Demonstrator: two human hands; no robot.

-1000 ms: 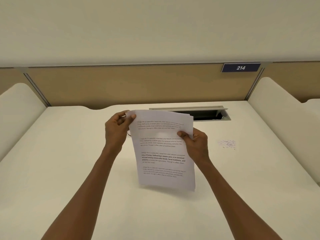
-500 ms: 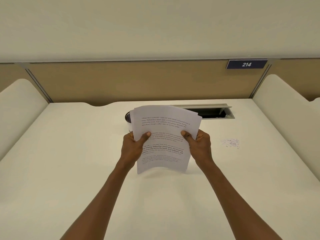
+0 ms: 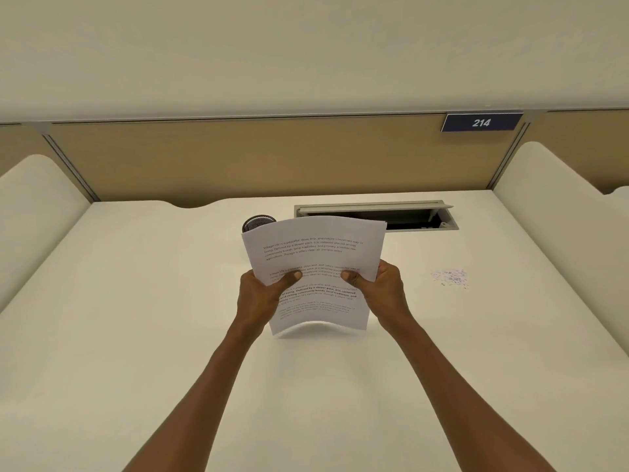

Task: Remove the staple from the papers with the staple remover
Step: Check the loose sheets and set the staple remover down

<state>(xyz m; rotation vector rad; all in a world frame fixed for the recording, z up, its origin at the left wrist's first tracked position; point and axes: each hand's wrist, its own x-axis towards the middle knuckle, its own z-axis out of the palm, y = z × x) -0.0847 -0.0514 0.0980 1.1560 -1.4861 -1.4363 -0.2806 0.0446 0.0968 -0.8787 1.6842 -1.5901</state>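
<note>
Since half a second ago I see little change: the left hand (image 3: 262,294) and right hand (image 3: 381,289) still pinch the thin, bowed white printed papers (image 3: 315,264) above the smooth cream worktop (image 3: 136,301), the black mesh cup (image 3: 257,222) behind now slightly more exposed.

The papers (image 3: 315,264) are a thin stack of white sheets printed with short blocks of black text, one block in bold. They are held upright above the surface, slightly tilted and bowed, the lower edge curling forward. The sheets' edges are slightly fanned at the top right corner. No staple can be made out.
</note>
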